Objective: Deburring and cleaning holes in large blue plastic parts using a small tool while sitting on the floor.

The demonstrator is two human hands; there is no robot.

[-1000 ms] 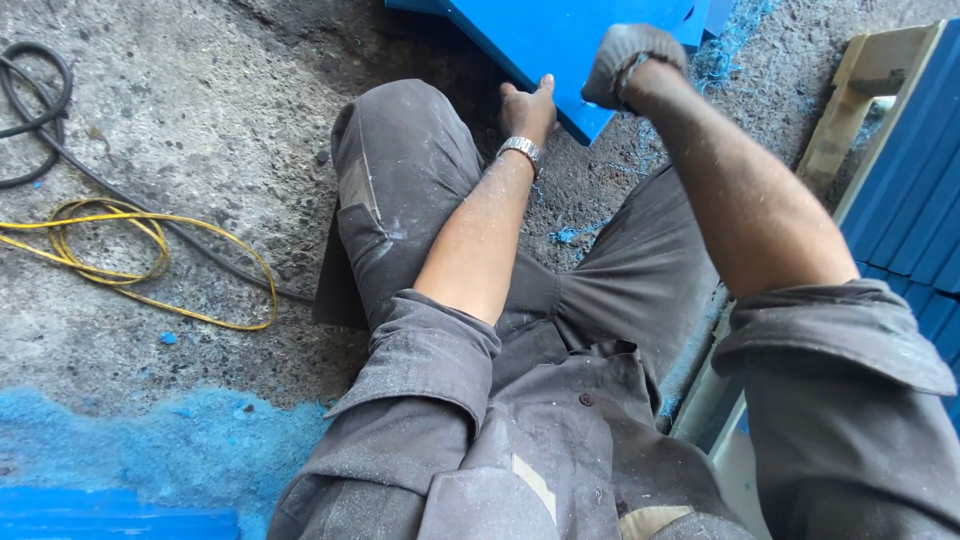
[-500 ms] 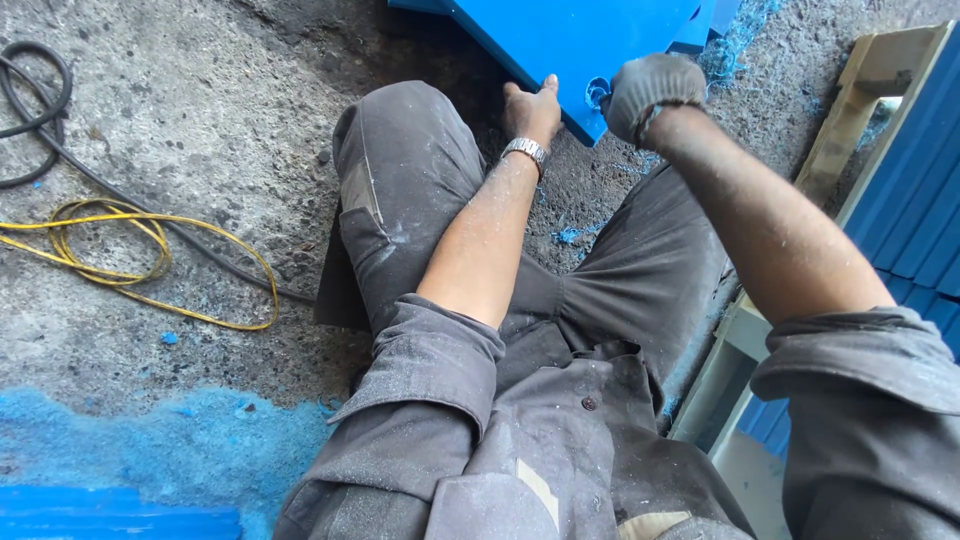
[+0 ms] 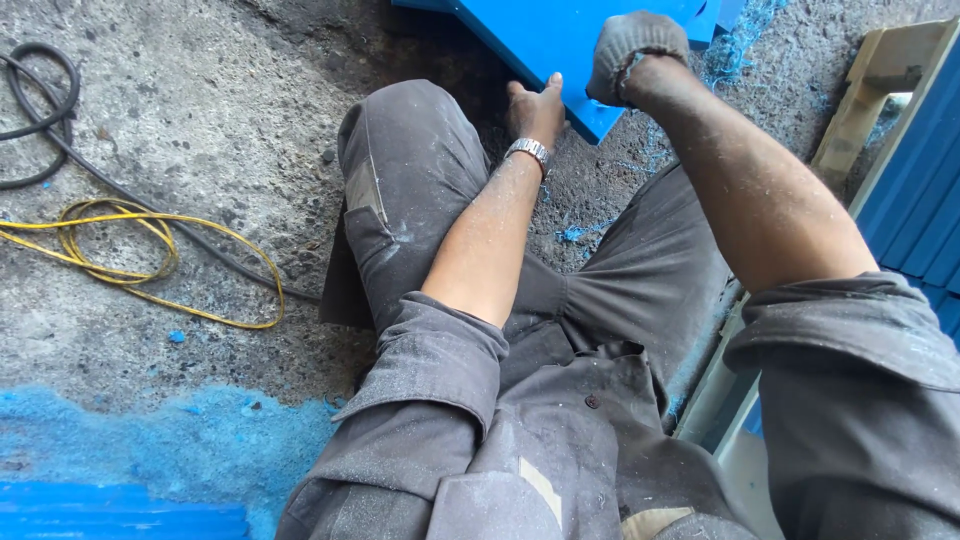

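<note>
So the blue panel (image 3: 560,40) is lying on the concrete floor (image 3: 200,130) right in front of me, up at the top of my view, its lower corner poking toward my knees. My left hand (image 3: 535,110) is bare, wristwatch (image 3: 528,150) on the wrist, and it's pressed against the panel's lower edge with the thumb sticking up along the blue face and the other fingers tucked down under the edge where I can't really see them. My right hand (image 3: 630,50) has a grey knit glove on and is balled up in a fist right over the same corner, touching the panel; can't tell if there's anything inside that fist. I'm sitting on the floor in dusty grey work trousers (image 3: 410,190) and a grey shirt, sleeves rolled up. Blue shavings (image 3: 740,40) are scattered round the panel and there's a big patch of blue dust (image 3: 150,440) down to my left. Further left, a coiled yellow cable (image 3: 130,250) and a black cable (image 3: 50,110) lie on the concrete. To my right is a wooden frame (image 3: 860,110) next to some blue ribbed sheeting (image 3: 920,220).
</note>
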